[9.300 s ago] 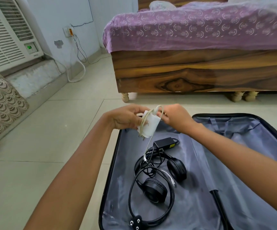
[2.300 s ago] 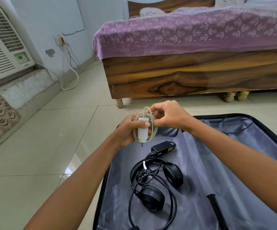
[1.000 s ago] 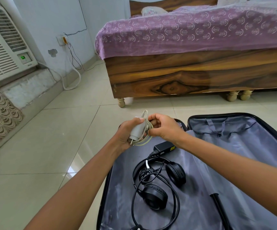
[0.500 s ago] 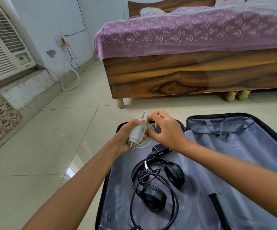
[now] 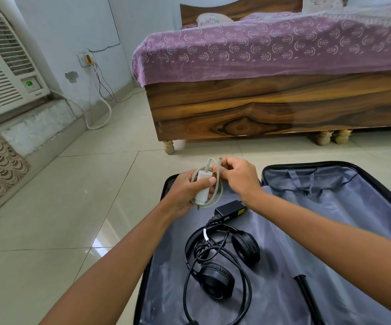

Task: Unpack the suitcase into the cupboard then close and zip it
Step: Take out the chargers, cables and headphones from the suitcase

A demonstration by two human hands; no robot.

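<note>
Suitcase (image 5: 365,207) open, white charger (image 5: 202,190) in left hand (image 5: 185,193), no legible writing

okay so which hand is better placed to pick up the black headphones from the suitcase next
Right, probably. The left hand grips the white charger with its cable wound round it, while the right hand only pinches the cable end and hangs above the black headphones in the suitcase.
</note>
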